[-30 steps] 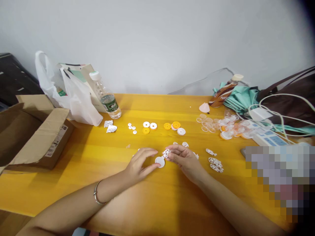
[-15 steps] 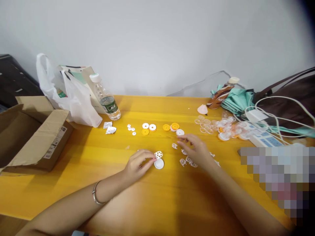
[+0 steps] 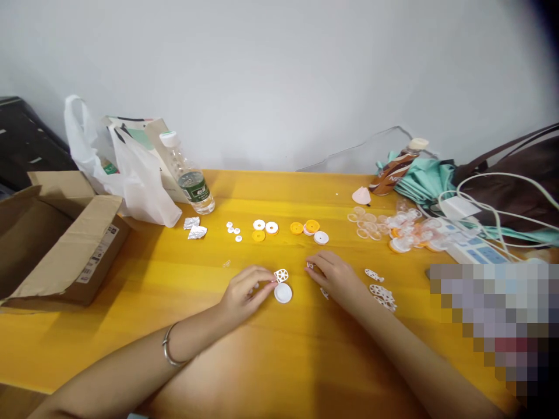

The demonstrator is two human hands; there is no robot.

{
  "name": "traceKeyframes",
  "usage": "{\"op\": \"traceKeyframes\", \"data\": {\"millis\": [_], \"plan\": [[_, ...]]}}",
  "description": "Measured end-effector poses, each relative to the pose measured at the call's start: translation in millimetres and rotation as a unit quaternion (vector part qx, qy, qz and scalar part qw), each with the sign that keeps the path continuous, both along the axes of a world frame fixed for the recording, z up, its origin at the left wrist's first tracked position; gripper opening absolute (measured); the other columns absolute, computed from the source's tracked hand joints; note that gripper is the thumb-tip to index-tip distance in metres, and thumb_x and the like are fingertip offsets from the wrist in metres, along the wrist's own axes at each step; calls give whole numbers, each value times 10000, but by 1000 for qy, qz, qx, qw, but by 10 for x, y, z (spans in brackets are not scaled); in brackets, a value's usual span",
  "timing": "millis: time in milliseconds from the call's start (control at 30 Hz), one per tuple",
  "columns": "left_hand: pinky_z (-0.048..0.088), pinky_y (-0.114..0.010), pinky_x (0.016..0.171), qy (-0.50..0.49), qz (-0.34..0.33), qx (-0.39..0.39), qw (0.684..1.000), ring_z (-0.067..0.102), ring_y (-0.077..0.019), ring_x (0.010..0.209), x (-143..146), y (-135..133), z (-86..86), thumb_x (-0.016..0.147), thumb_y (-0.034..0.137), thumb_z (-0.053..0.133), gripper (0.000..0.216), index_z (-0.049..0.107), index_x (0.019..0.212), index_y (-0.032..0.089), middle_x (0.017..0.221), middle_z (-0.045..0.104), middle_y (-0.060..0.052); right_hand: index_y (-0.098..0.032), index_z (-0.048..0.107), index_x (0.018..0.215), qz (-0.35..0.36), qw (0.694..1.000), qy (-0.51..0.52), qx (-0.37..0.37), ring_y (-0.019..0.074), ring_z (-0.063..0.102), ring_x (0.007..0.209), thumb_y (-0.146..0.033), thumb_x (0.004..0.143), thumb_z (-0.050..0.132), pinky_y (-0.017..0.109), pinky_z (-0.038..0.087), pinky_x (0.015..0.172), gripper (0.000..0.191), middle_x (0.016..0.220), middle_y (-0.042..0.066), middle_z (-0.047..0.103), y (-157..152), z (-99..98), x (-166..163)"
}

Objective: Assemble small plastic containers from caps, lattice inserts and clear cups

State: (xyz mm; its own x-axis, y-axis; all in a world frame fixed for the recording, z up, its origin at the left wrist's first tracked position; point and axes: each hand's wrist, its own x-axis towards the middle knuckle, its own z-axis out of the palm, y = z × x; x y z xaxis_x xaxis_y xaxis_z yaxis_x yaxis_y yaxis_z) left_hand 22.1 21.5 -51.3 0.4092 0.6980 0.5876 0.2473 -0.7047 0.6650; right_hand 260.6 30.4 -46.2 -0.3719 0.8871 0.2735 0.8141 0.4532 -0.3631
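Note:
My left hand [image 3: 247, 294] is closed, thumb and fingers pinching the edge of a small white openwork plastic piece [image 3: 283, 274]. Just below that piece lies a white round disc [image 3: 283, 293]; whether the two touch I cannot tell. My right hand [image 3: 337, 280] reaches down to the table with its fingertips closed on another white openwork piece [image 3: 310, 265], mostly covered by the fingers. Under this hand a further white piece [image 3: 324, 293] peeks out. More white openwork pieces [image 3: 382, 295] lie right of my right wrist.
Behind the hands are white and yellow wheels [image 3: 271, 227], small white caps [image 3: 238, 238] and foil pieces [image 3: 198, 233]. Clear plastic rings [image 3: 363, 233] lie at the right. A water bottle [image 3: 196, 192], plastic bag [image 3: 144, 192] and cardboard box [image 3: 65, 250] stand left.
My right hand has moved down and slightly left, from above the table onto a white openwork piece, its fingers closing. My left hand keeps its piece in the same place.

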Motion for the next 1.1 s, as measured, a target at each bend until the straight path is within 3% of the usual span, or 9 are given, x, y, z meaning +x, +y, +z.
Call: {"op": "traceKeyframes", "data": {"millis": [333,533,767,867,967,1100], "plan": [[492,-246,744,3,-3,-13,1000,607,-126,810,-8,-6,-2,784,76,583,184,592,947,160,856,652,-58,-216,590,969,-8,999,32,2,217,595,846,-216,910,350,349,481,759,247,900,88,643,-73,-85,-81],[492,-242,748,8,-1,-4,1000,605,-123,812,-14,3,-21,791,66,568,180,599,941,160,854,653,-57,-191,568,1097,8,1000,28,11,208,599,808,-152,900,350,331,497,713,296,895,99,631,-113,-124,-183],[498,-243,738,12,4,1,1000,615,-129,801,-13,13,-31,794,83,568,158,607,928,158,850,660,-64,-203,617,963,-33,992,119,-39,205,632,830,-196,863,459,339,505,752,187,903,73,669,-106,-111,-141],[501,-244,728,15,9,-4,1000,619,-131,791,-12,16,-36,808,110,559,141,609,930,162,852,664,-67,-216,621,926,-65,961,251,-94,200,649,811,-250,821,533,350,517,761,141,886,55,686,-124,-70,-163],[502,-241,717,19,11,-10,1000,623,-130,782,-12,11,-37,807,130,568,135,608,932,164,855,670,-67,-215,625,901,-82,902,401,-136,186,653,760,-313,767,612,344,528,745,166,835,43,689,-152,-22,-212],[495,-232,713,23,6,-28,999,617,-117,759,-12,4,-41,796,116,584,145,601,931,164,839,667,-52,-233,652,859,-39,860,490,-135,169,625,804,-301,709,690,331,511,779,169,847,32,663,-194,25,-281]]}}
